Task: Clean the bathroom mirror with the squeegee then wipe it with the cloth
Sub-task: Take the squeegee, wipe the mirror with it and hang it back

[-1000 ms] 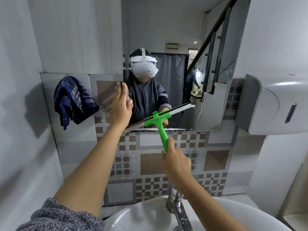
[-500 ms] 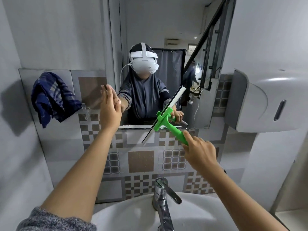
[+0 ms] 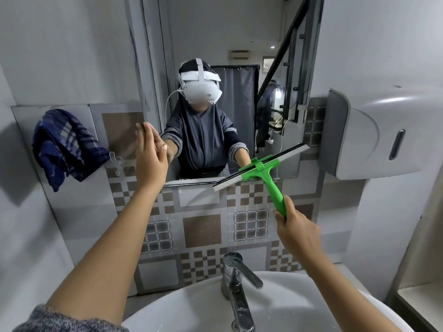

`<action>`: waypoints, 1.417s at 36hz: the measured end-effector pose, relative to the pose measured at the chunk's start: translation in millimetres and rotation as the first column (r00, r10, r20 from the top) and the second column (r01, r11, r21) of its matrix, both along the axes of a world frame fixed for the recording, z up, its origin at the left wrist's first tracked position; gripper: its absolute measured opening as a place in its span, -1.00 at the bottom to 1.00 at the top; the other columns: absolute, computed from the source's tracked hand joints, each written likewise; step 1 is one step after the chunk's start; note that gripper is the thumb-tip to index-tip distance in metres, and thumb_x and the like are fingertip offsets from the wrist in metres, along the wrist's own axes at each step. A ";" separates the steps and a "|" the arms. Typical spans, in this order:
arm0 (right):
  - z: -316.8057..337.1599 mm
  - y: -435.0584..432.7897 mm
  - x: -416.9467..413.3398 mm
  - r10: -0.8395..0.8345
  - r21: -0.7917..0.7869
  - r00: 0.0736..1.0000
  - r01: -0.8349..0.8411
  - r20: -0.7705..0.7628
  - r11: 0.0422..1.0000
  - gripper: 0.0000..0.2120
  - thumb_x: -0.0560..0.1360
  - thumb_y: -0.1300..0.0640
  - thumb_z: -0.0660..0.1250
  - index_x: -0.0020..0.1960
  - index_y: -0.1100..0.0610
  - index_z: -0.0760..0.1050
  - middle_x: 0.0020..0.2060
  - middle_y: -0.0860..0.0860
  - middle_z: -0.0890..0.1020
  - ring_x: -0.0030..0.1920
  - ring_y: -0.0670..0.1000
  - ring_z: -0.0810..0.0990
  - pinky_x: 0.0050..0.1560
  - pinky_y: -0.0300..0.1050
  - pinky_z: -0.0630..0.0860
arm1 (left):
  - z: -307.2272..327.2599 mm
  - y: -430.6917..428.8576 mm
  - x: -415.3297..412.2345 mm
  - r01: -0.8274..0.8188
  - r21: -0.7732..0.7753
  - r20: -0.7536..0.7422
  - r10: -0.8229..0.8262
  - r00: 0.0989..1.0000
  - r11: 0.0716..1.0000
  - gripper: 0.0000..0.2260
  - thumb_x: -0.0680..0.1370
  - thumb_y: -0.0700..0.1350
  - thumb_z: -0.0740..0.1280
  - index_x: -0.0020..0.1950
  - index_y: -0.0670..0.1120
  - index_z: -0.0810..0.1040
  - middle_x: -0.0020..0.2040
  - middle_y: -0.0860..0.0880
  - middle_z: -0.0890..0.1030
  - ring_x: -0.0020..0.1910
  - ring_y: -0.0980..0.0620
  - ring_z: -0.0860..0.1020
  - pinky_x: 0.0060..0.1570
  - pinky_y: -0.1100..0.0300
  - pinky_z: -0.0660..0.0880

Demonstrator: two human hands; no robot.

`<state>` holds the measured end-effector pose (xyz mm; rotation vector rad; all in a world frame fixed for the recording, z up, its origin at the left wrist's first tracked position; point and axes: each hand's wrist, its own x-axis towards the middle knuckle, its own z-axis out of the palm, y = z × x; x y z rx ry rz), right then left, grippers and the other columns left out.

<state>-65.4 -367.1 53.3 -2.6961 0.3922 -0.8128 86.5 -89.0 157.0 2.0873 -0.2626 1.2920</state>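
Note:
The bathroom mirror (image 3: 239, 39) hangs on the wall above the basin. My right hand (image 3: 296, 227) grips the lower end of the green squeegee (image 3: 266, 173) handle. Its white blade lies tilted across the mirror's lower right corner, right end higher. My left hand (image 3: 149, 156) is raised flat, fingers together, against the mirror's lower left edge, and holds nothing. A blue checked cloth (image 3: 64, 147) hangs on a wall hook to the left of the mirror, away from both hands.
A white basin (image 3: 282, 305) with a chrome tap (image 3: 236, 283) sits directly below my arms. A grey paper towel dispenser (image 3: 374, 133) juts from the right wall beside the mirror. Patterned tiles (image 3: 201, 228) cover the wall under the mirror.
The squeegee blade swung from steeply upright to nearly level and shifted right to the mirror's lower right corner. My left hand stayed at the mirror's left edge.

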 end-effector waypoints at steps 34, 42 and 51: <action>6.9 64.9 -1.3 -0.083 0.460 0.992 0.028 0.100 0.888 -0.80 0.61 0.00 0.06 0.09 0.11 0.33 -0.36 -0.02 0.49 -0.38 -0.04 0.46 -0.39 -0.14 0.25 | 2.5 36.9 7.0 0.049 0.293 0.015 -0.056 0.998 0.955 -0.37 0.59 -0.04 0.23 0.51 -0.16 -0.05 0.54 -0.11 -0.05 0.51 -0.04 -0.05 0.32 0.40 -0.18; 15.7 72.8 -3.5 -0.079 0.510 0.995 0.038 0.059 0.859 -0.79 0.60 -0.02 0.05 0.06 0.09 0.34 -0.31 0.00 0.51 -0.34 -0.01 0.48 -0.34 -0.10 0.29 | 2.7 37.8 6.7 0.082 0.289 0.001 -0.086 0.996 0.954 -0.36 0.58 -0.06 0.25 0.51 -0.17 -0.06 0.54 -0.12 -0.04 0.51 -0.07 -0.03 0.39 0.20 -0.04; 4.7 122.8 0.7 0.017 0.488 0.999 -0.034 0.039 0.872 -0.80 0.59 -0.06 0.08 0.08 0.05 0.32 -0.31 0.01 0.55 -0.35 0.02 0.53 -0.24 0.06 0.56 | 2.5 40.8 6.8 0.090 0.300 0.011 -0.097 0.995 0.950 -0.35 0.57 -0.08 0.25 0.51 -0.15 -0.06 0.54 -0.10 -0.05 0.51 -0.05 -0.03 0.33 0.30 -0.04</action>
